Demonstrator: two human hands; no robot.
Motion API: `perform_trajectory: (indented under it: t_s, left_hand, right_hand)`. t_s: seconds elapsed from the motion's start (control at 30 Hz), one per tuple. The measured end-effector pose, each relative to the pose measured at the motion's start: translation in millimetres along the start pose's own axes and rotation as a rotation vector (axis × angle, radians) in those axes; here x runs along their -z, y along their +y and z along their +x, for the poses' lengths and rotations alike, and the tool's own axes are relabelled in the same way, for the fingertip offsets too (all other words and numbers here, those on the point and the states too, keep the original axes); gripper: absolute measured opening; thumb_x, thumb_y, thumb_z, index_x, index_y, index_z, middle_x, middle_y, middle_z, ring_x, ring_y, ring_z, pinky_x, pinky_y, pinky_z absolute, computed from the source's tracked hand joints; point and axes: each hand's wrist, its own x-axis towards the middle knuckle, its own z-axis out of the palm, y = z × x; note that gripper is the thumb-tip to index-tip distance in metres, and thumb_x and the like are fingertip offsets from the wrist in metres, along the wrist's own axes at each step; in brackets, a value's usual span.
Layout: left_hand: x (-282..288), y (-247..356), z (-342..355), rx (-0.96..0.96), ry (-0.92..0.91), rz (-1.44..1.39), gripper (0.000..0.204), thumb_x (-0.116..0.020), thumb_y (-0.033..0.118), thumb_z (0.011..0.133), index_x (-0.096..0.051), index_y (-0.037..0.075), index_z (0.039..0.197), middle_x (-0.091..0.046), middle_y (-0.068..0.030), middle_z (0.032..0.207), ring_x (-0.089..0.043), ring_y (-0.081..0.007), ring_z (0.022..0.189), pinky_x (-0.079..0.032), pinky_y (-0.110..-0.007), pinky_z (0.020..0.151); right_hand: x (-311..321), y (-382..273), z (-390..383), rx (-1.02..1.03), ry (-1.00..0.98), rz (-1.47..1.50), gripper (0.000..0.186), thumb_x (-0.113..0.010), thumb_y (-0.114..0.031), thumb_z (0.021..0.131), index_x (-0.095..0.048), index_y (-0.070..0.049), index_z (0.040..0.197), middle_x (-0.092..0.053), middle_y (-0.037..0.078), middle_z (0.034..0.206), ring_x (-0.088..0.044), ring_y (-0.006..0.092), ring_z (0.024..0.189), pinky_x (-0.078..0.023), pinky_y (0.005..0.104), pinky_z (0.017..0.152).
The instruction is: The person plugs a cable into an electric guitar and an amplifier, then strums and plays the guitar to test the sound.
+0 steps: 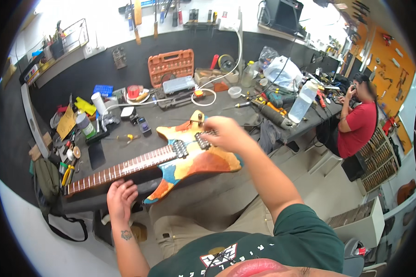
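A: Principal item, and its place?

B: One electric guitar (203, 159), body in patches of orange, cream and blue, face up at the near edge of the dark workbench (113, 159); neck pointing left, lower horn reaching past the bench edge

A: Left hand (121, 196)?

B: One, loosely open, fingers lightly curled, just beside the near edge of the fretboard (120, 171); nothing seen in its hold

A: Right hand (224, 132)?

B: One, partly closed, fingers bent down over the body near the dark metal hardware (203, 141); whether it grips anything, cannot tell

A: Sundries on the bench?

B: Beyond the guitar: one screwdriver (128, 137) with yellow on its handle; one open orange tool case (171, 67), standing; one grey lidded box (179, 84). To the left, yellow-handled pliers (68, 175). To the right, one clear bottle (303, 101)

A: Further entries?

B: One seated person in a red shirt (360, 117), well apart at right
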Motion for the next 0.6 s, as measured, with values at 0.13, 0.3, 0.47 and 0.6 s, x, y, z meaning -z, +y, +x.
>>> perform_trajectory:
  t_s: [0.13, 0.3, 0.47, 0.6]
  left_hand:
    - [-3, -2, 21, 0.151, -0.137, -0.479, 0.049, -0.061, 0.024, 0.104, -0.052, -0.006, 0.141, -0.051, -0.0282, 0.153, -0.043, -0.0439, 0.150, -0.038, -0.063, 0.124]
    - [-36, -8, 53, 0.166, -0.032, -0.642, 0.042, -0.063, 0.027, 0.105, -0.056, 0.000, 0.137, -0.056, -0.0228, 0.147, -0.047, -0.0411, 0.146, -0.030, -0.062, 0.128]
    - [-61, -12, 81, 0.137, 0.243, -0.748, 0.032, -0.055, 0.031, 0.112, -0.053, 0.005, 0.132, -0.060, -0.0234, 0.140, -0.055, -0.0414, 0.139, -0.039, -0.066, 0.122]
    - [-60, -23, 80, 0.021, 0.238, -0.644, 0.027, -0.051, 0.030, 0.114, -0.051, 0.007, 0.129, -0.067, -0.0236, 0.133, -0.065, -0.0419, 0.129, -0.049, -0.067, 0.115]
  right_hand:
    - [31, 64, -101, -0.509, 0.383, -0.232, 0.033, -0.079, -0.027, 0.091, -0.073, 0.003, 0.102, -0.074, 0.016, 0.101, -0.072, 0.0283, 0.095, -0.057, 0.0396, 0.088]
    - [22, 59, -138, -1.022, 0.209, 0.312, 0.059, -0.071, -0.047, 0.100, -0.063, 0.004, 0.128, -0.074, 0.021, 0.112, -0.073, 0.0285, 0.093, -0.057, 0.0390, 0.082]
    - [-2, 75, -131, -1.059, 0.224, 0.447, 0.077, -0.073, -0.055, 0.096, -0.054, 0.002, 0.143, -0.071, 0.027, 0.125, -0.073, 0.0335, 0.109, -0.058, 0.0424, 0.089]
    - [-19, 97, -137, -0.960, 0.269, 0.444, 0.079, -0.078, -0.056, 0.092, -0.053, 0.001, 0.142, -0.067, 0.027, 0.133, -0.071, 0.0328, 0.114, -0.058, 0.0447, 0.090]
